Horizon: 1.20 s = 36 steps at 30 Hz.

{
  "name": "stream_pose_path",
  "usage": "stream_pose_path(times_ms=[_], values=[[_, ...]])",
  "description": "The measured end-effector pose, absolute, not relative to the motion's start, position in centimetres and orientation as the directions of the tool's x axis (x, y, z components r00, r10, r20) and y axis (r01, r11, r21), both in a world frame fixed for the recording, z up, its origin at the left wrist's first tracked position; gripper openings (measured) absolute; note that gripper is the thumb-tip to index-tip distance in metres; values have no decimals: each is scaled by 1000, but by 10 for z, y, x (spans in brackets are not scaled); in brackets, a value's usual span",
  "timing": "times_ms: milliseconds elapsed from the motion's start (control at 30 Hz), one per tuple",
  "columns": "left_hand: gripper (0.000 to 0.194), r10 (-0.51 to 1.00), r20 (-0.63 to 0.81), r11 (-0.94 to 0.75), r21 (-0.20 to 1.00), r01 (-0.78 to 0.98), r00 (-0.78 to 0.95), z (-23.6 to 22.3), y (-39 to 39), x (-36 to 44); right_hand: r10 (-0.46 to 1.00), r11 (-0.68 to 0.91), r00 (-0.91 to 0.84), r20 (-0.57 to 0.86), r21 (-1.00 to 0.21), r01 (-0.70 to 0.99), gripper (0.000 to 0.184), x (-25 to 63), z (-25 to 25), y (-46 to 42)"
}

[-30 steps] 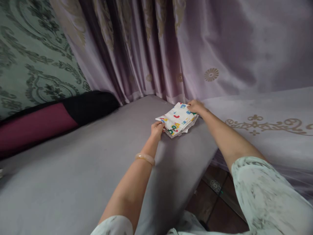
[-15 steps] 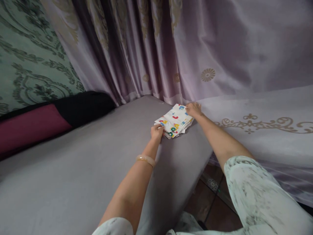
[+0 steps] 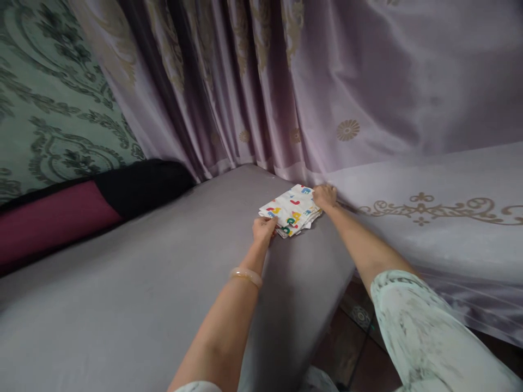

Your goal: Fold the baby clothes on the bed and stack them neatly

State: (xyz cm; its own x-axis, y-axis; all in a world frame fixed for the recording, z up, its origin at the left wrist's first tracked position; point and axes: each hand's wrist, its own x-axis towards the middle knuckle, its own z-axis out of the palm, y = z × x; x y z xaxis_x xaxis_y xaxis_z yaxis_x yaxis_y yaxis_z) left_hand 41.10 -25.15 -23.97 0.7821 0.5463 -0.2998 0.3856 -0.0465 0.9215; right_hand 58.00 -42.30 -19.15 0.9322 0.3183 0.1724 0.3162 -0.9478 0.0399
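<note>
A folded white cloth (image 3: 291, 208) printed with colourful letters lies in several layers near the far corner of the grey bed surface. My left hand (image 3: 264, 227), below a pale bangle (image 3: 245, 276), grips its near left corner with thumb on top and fingers partly hidden. At its far right corner my right hand (image 3: 325, 196) is closed on the edge, the fingertips hidden behind the hand. The layers at the near right edge are slightly uneven.
Purple curtains (image 3: 269, 98) hang behind and to the right of the grey mattress (image 3: 134, 294). A black and maroon cushion (image 3: 61, 218) runs along the patterned wall (image 3: 61, 109) at left. Dark floor tiles (image 3: 343, 348) show below the bed's right edge.
The whole view has shifted slightly, so everything sits a little lower. Both hands keep hold of the folded cloth, which stays in about the same place on the bed.
</note>
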Motion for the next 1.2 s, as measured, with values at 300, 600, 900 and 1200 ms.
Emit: stream_pose_path(times_ms=[300,600,900,1200], values=[[18,543,-281,-57,928,369,791,-234,-252,405,303,-953,940,155,36,301,41,587,-199,-422],[17,518,-313,-44,920,390,796,-229,-252,408,285,-958,935,212,43,282,41,580,-197,-415],[20,553,-240,-216,884,415,798,-244,-250,413,417,-904,905,85,-63,423,61,546,-209,-371],[25,611,-185,-247,880,407,770,-236,-260,407,340,-935,940,38,-94,342,70,547,-216,-371]])
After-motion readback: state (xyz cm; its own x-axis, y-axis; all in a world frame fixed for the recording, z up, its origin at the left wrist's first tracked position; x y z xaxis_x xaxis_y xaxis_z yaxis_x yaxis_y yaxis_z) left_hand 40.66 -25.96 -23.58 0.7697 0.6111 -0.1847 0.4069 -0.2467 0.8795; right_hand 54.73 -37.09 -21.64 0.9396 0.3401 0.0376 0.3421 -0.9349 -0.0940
